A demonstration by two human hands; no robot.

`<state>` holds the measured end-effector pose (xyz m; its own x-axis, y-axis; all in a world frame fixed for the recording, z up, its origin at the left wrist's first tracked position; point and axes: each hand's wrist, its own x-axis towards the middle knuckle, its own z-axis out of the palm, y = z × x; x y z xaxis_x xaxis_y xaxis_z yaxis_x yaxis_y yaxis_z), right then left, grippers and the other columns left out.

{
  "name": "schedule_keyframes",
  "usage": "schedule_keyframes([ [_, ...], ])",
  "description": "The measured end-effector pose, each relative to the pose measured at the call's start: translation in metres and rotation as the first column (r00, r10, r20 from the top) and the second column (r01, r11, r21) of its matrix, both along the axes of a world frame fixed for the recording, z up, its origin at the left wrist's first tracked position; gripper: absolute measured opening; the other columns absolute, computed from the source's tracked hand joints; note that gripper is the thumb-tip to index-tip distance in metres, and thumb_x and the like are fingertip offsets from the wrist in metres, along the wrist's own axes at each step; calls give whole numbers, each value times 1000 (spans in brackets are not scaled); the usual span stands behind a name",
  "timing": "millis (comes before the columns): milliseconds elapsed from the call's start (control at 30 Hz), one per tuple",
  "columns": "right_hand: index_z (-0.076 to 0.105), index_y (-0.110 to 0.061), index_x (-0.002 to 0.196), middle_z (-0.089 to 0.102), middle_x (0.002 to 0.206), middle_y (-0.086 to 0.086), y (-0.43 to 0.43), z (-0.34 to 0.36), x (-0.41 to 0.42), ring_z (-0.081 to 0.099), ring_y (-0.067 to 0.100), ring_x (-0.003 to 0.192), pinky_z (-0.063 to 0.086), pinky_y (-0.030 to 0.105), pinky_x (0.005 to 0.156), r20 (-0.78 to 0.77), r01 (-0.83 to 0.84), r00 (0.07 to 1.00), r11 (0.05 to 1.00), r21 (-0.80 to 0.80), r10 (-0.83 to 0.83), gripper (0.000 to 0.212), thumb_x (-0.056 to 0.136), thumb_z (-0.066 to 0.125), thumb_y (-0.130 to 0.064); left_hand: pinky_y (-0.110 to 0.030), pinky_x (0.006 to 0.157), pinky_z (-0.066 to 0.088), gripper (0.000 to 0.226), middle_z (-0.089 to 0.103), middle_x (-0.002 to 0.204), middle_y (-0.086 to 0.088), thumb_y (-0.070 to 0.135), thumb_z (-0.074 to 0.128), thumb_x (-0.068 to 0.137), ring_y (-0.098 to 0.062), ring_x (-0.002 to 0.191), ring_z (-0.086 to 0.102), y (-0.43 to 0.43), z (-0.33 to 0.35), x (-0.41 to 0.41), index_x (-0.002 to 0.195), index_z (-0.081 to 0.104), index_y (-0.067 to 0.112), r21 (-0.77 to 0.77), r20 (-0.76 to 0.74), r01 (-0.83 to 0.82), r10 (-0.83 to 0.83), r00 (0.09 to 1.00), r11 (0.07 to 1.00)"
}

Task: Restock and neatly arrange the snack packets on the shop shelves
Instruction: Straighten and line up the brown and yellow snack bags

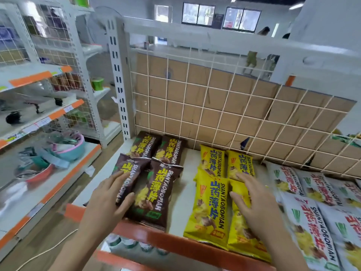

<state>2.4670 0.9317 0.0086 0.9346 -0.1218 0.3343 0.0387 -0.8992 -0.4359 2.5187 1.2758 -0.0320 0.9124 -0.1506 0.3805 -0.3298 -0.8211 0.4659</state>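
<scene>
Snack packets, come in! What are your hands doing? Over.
Left hand flat on front-left brown packet. Right hand flat on front-right yellow packet. Nothing in the way on the shelf.

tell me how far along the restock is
Done: brown packets, yellow packets and white packets lie in rows on the shelf. In hand: the left hand rests on a front brown one, the right hand on a front yellow. Left: front packets overhang the orange edge; likely need squaring.

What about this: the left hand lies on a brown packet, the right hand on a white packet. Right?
No. The head view shows the left hand on a brown packet, but the right hand on a yellow packet, not white.
</scene>
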Motion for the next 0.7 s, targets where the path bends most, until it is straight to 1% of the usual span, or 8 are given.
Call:
schedule_keyframes([
  [200,52,-27,128,57,128,-2,54,-4,12,52,21,120,39,42,96,-23,77,997,997,-22,-78,59,81,35,-58,-31,90,39,62,54,126,1,56,39,79,-18,112,51,38,-2,34,127,55,19,-9,-28,81,-81,996,997],
  [300,53,-26,127,57,127,-4,85,-7,19,53,19,118,41,41,95,-38,77,996,997,2,-77,58,81,36,-57,-25,95,32,66,45,131,10,62,38,77,-8,119,41,46,-5,42,133,48,28,-82,-51,132,-136,989,988],
  [433,54,-24,126,56,126,-5,121,-12,29,51,16,118,35,29,96,-38,70,997,998,6,-69,60,80,35,-57,-19,101,24,72,33,142,9,64,39,73,-6,130,29,49,-9,53,137,38,32,-182,-94,193,-213,973,964],
  [500,51,-27,128,53,127,-10,136,-14,34,48,12,120,35,29,99,-56,52,997,998,39,-50,62,79,33,-61,-15,103,19,76,24,148,9,64,46,75,-6,135,23,47,-10,56,142,31,28,-261,-144,187,-230,962,947],
  [533,48,-29,129,50,129,-12,143,-14,37,45,10,122,34,29,101,-65,42,997,997,58,-38,63,78,32,-63,-15,104,17,76,21,150,8,58,53,80,-5,137,20,46,-11,58,144,28,27,-302,-175,174,-235,956,937],
  [600,42,-31,133,42,132,-15,155,-13,45,37,3,124,29,22,102,-94,31,995,992,122,-20,65,79,33,-66,-17,107,17,74,21,151,6,47,60,84,-5,138,19,44,-13,63,145,25,24,-382,-218,154,-251,943,911],
  [667,36,-26,137,36,132,-14,162,-13,55,33,1,123,24,14,96,-129,63,991,972,228,-34,58,88,47,-54,-20,106,21,68,30,146,7,44,61,82,-5,135,25,42,-11,71,140,30,27,-458,-227,149,-277,934,876],
  [700,34,-23,138,36,134,-12,164,-15,61,34,4,125,24,15,95,-154,99,987,952,290,-55,56,89,52,-45,-18,104,23,65,33,142,8,42,63,81,-3,132,29,40,-9,75,136,31,29,-496,-229,143,-288,930,857],
])
